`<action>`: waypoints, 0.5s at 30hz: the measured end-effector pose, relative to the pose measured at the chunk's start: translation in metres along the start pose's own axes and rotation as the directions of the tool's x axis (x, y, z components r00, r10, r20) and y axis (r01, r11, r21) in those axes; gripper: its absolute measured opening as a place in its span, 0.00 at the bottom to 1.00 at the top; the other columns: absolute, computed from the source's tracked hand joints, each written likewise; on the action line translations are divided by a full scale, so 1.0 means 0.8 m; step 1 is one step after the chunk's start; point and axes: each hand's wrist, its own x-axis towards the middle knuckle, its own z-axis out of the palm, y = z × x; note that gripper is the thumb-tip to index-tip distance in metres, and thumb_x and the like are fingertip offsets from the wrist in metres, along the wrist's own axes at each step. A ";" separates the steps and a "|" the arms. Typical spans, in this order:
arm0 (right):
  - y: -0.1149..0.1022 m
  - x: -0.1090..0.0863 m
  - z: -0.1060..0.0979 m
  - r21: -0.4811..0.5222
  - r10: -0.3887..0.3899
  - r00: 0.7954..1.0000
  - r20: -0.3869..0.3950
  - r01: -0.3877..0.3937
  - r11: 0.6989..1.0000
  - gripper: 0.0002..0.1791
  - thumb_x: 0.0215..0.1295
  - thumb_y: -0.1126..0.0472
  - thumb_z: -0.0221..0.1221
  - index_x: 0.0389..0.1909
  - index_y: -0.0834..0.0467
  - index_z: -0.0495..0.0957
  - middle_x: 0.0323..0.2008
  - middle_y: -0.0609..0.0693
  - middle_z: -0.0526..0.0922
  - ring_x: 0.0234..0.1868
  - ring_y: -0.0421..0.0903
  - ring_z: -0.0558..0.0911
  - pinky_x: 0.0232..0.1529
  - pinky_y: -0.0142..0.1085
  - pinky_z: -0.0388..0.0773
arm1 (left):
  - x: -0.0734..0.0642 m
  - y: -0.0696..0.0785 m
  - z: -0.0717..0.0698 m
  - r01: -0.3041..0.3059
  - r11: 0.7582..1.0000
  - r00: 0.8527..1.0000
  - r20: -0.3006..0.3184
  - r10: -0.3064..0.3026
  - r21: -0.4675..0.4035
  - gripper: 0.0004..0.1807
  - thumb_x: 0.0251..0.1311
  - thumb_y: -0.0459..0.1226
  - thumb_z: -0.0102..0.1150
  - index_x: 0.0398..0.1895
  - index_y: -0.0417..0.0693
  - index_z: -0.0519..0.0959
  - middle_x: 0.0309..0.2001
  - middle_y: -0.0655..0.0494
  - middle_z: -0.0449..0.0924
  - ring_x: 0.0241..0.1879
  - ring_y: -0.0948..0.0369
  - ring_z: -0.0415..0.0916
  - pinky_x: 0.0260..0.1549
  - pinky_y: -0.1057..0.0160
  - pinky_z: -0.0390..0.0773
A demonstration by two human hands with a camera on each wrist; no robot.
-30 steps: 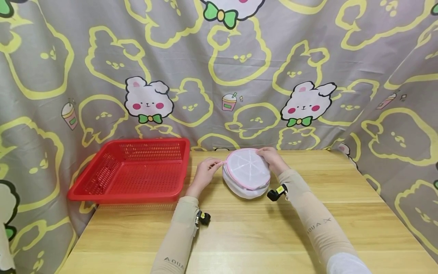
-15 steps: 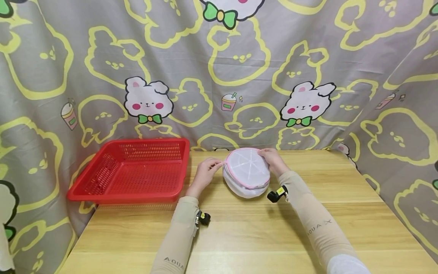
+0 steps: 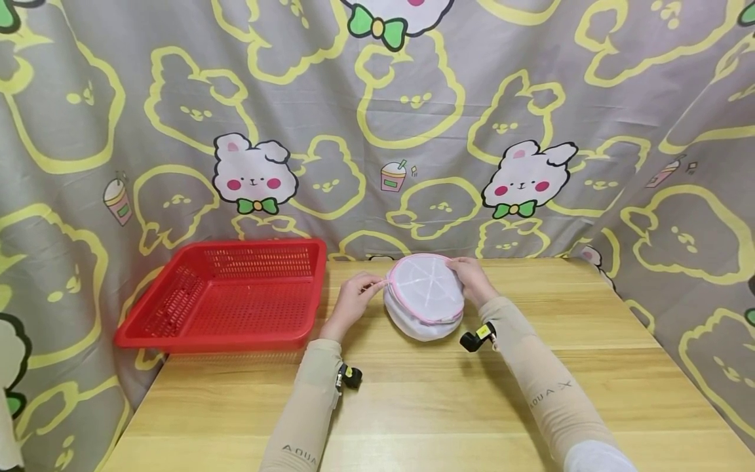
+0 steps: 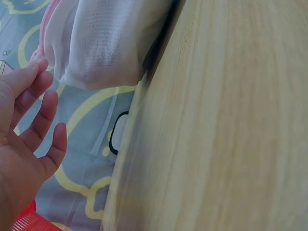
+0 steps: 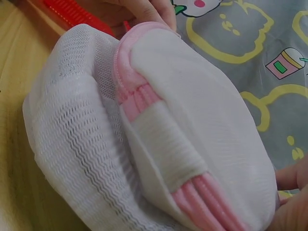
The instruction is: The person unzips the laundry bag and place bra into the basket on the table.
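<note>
The white mesh bag (image 3: 423, 298) sits round face up.

Beige AQUA-lettered sleeves (image 3: 545, 380), black yellow-labelled wrist cameras (image 3: 354, 377)

A red slotted basket (image 3: 221, 343) sits at the far left corner of the wooden table (image 3: 413, 413). Behind the table and along both its sides hangs a grey curtain (image 3: 333, 108), printed with yellow outlines (image 3: 407, 142), white rabbits (image 3: 255, 169) in green bows (image 3: 268, 205) and pink cups (image 3: 392, 178).
</note>
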 end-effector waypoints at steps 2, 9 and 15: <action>0.001 -0.001 0.001 0.016 -0.001 1.000 -0.014 0.001 1.000 0.21 0.73 0.64 0.47 0.61 0.74 0.65 0.38 0.50 0.74 0.32 0.35 0.74 0.33 0.23 0.75 | 0.000 0.000 0.000 0.002 1.000 1.000 0.007 -0.002 -0.002 0.08 0.63 0.39 0.62 0.38 0.45 0.86 0.38 0.51 0.85 0.38 0.61 0.78 0.39 0.67 0.78; 0.003 -0.002 0.003 0.053 -0.030 0.999 -0.041 0.032 0.998 0.17 0.73 0.66 0.47 0.55 0.73 0.69 0.38 0.50 0.74 0.31 0.34 0.75 0.33 0.24 0.75 | 0.000 0.000 0.000 0.001 1.000 0.999 0.032 0.000 -0.024 0.08 0.63 0.39 0.62 0.39 0.45 0.86 0.38 0.51 0.85 0.38 0.60 0.79 0.40 0.66 0.79; 0.003 -0.004 0.003 0.043 -0.020 0.999 -0.048 0.023 0.999 0.17 0.73 0.65 0.47 0.56 0.73 0.69 0.44 0.53 0.75 0.36 0.35 0.75 0.36 0.22 0.74 | -0.001 -0.001 0.000 0.034 0.999 0.999 0.020 -0.033 -0.023 0.09 0.64 0.40 0.61 0.39 0.46 0.86 0.39 0.52 0.86 0.39 0.60 0.79 0.40 0.65 0.79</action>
